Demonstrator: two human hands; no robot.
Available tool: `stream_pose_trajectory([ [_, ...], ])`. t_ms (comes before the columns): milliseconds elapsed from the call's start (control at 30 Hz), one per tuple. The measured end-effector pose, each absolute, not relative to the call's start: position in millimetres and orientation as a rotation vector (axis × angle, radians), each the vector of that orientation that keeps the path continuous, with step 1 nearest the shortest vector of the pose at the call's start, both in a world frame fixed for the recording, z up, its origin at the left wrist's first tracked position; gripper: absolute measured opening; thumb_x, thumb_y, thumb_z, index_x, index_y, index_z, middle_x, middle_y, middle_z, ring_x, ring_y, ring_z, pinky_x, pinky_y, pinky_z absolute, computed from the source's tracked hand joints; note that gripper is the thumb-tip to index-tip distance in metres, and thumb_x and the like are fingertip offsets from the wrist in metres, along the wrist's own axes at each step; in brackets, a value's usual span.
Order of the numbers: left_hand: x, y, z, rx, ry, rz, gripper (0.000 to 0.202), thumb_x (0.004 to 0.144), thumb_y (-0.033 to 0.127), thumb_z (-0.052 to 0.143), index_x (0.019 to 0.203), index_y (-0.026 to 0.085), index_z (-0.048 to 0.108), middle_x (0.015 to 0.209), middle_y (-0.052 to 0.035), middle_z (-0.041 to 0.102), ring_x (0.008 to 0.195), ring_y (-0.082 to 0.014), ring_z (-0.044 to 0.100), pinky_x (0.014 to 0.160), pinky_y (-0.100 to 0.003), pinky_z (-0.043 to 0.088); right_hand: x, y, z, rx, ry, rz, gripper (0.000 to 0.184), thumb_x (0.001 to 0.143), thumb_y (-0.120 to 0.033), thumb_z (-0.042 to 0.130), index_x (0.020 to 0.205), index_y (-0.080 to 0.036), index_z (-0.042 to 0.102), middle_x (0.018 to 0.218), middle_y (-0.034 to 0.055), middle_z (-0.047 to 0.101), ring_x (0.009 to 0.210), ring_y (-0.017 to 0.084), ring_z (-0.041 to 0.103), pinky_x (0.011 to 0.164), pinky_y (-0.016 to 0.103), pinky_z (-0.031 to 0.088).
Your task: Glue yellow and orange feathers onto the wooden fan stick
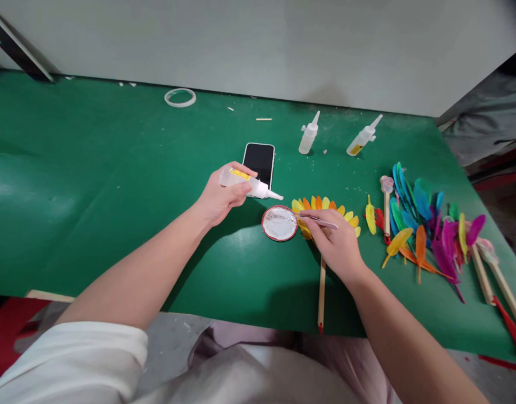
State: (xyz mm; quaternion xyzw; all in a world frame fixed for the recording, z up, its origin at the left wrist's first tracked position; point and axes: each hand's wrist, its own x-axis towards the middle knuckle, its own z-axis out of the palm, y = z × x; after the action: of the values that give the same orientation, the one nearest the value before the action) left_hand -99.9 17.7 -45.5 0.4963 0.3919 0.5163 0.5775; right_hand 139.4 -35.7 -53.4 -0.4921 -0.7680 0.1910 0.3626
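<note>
My left hand (218, 196) is wrapped round a glue bottle (245, 182) with a yellow label, its nozzle pointing right above the green table. Between the fingers of my right hand (336, 238) is a pair of tweezers (320, 220), tips toward the right rim of a round white disc (279, 223) with a red edge. Behind that hand lies a fan (322, 280) with a wooden handle and a fringe of yellow and orange feathers (302, 209); its middle is partly hidden. The bottle's nozzle is apart from the disc.
A phone (261, 159) lies just beyond my left hand. Two more glue bottles (309, 137) stand farther back. Loose coloured feathers (421, 202) and wooden handles (504, 286) are heaped on the right. A tape ring (180, 97) lies near the grey wall (241, 45).
</note>
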Motion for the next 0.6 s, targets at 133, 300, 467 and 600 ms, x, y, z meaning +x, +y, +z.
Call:
stream_pose_trajectory([
  [133,-98.9,17.6,-46.5,1.177,0.927,1.21,0.035,0.062,0.049,0.071,0.07,0.019,0.056,0.046,0.0077,0.036,0.034,-0.0012,0.019,0.033,-0.018,0.015,139.3,-35.7,-52.9,-1.231,-2.024,0.51,0.019,0.088,-0.025,0.047,0.091,-0.023,0.066,0.087,0.0031,0.07,0.085,0.02,0.061,0.077,0.036,0.048],
  [300,-98.1,17.9,-45.6,1.14,0.984,1.275,0.041,0.064,0.057,0.064,0.061,0.018,0.053,0.04,0.0067,0.032,0.031,-0.0023,0.019,0.029,-0.019,0.011,139.3,-34.2,-55.1,-1.214,-2.042,0.486,0.019,0.088,-0.023,0.048,0.091,-0.024,0.067,0.085,0.0026,0.07,0.082,0.02,0.061,0.076,0.037,0.048],
  [467,-97.2,17.5,-44.5,1.112,1.054,1.316,0.043,0.066,0.059,0.058,0.06,0.018,0.051,0.042,0.0051,0.034,0.032,-0.0041,0.026,0.03,-0.02,0.018,139.9,-31.7,-55.9,-1.119,-2.05,0.399,0.015,0.086,-0.022,0.053,0.09,-0.023,0.067,0.086,0.0032,0.07,0.082,0.02,0.061,0.078,0.038,0.048],
  [600,-97.0,17.4,-45.3,1.103,1.085,1.319,0.043,0.066,0.061,0.056,0.06,0.018,0.051,0.042,0.0049,0.034,0.033,-0.0048,0.028,0.032,-0.02,0.019,139.8,-32.0,-56.3,-1.131,-2.018,0.416,0.015,0.085,-0.021,0.054,0.09,-0.023,0.068,0.085,0.0025,0.071,0.082,0.019,0.062,0.077,0.036,0.049],
])
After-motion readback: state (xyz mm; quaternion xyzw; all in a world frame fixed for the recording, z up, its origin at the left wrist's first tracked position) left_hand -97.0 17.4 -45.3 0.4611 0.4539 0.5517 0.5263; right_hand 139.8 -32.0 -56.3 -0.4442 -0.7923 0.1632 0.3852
